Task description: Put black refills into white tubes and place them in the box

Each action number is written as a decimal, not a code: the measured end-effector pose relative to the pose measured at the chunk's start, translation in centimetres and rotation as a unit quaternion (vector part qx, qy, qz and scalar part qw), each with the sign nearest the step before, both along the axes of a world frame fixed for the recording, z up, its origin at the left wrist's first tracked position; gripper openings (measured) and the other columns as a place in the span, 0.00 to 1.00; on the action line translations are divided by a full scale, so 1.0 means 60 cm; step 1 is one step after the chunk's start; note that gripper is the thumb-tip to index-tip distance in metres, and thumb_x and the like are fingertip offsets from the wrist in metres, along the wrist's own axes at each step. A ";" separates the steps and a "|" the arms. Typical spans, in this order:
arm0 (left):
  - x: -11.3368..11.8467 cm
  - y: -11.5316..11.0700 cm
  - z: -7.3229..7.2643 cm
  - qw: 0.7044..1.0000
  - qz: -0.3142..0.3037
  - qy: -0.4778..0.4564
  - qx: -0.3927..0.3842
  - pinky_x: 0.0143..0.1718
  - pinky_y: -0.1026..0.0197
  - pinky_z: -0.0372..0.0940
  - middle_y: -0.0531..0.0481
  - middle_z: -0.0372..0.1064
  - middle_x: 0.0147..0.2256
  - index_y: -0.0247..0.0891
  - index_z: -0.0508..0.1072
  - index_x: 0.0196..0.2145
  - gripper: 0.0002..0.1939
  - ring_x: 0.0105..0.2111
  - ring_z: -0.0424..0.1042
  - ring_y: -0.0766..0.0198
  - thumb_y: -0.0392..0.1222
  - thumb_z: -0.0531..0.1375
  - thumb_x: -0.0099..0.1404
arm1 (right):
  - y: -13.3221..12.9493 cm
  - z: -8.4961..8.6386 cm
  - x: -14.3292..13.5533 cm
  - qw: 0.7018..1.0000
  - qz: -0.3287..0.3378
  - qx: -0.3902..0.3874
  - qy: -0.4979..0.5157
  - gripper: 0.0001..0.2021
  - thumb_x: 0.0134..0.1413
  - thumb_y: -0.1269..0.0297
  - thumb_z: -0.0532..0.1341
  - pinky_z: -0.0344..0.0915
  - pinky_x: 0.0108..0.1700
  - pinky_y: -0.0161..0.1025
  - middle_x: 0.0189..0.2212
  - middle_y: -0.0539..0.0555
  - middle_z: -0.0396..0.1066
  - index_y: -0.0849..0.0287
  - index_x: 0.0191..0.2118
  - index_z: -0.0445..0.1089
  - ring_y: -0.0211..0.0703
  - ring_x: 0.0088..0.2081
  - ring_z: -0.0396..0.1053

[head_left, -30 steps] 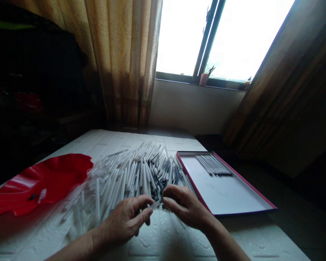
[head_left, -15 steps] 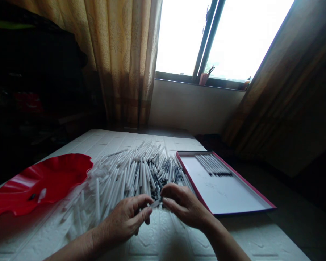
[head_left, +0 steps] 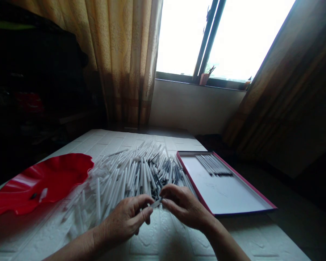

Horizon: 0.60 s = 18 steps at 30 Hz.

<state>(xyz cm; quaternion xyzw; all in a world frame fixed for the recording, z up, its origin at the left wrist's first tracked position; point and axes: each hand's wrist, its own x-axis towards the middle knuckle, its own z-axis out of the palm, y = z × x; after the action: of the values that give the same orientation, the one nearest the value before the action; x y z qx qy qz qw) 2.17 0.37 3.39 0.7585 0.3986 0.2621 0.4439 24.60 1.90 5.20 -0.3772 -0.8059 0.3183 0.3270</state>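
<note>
Centrally, at the near edge of the tabletop: left hand and right hand, both palm-down with fingers curled, pinching one slim white tube between their fingertips. Just beyond them lies a heap of tubes; red dish far left, shallow red-rimmed box right, holding a few tubes.

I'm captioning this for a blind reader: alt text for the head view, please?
Left hand and right hand pinch one thin white tube beside a pile of tubes; a red dish lies left, a red-edged tray right.
</note>
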 end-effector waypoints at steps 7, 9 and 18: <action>-0.001 -0.001 -0.001 1.000 -0.002 0.008 0.004 0.19 0.70 0.59 0.53 0.71 0.26 0.35 0.73 0.42 0.18 0.16 0.65 0.71 0.52 0.52 0.70 | 0.002 -0.003 -0.001 1.000 -0.003 0.015 -0.002 0.08 0.59 0.64 0.58 0.54 0.27 0.32 0.22 0.46 0.63 0.59 0.31 0.70 0.35 0.24 0.59; -0.001 -0.001 -0.001 1.000 -0.002 0.010 0.007 0.19 0.70 0.59 0.53 0.71 0.26 0.36 0.73 0.42 0.18 0.16 0.66 0.71 0.52 0.52 0.70 | 0.003 -0.003 -0.001 1.000 -0.004 0.016 -0.004 0.10 0.60 0.63 0.58 0.54 0.26 0.32 0.20 0.45 0.62 0.59 0.28 0.68 0.35 0.23 0.58; 0.000 0.000 0.003 1.000 0.002 0.020 0.018 0.20 0.70 0.59 0.54 0.71 0.26 0.37 0.73 0.41 0.17 0.17 0.66 0.70 0.52 0.52 0.70 | -0.003 0.003 -0.002 1.000 -0.004 0.017 -0.003 0.06 0.59 0.67 0.57 0.55 0.27 0.32 0.22 0.45 0.64 0.59 0.33 0.71 0.35 0.24 0.59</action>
<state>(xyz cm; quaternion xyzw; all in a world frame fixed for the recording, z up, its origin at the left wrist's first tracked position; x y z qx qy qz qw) 2.16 0.38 3.57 0.7709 0.4039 0.2545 0.4216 24.47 1.73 5.37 -0.3755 -0.8107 0.3019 0.3326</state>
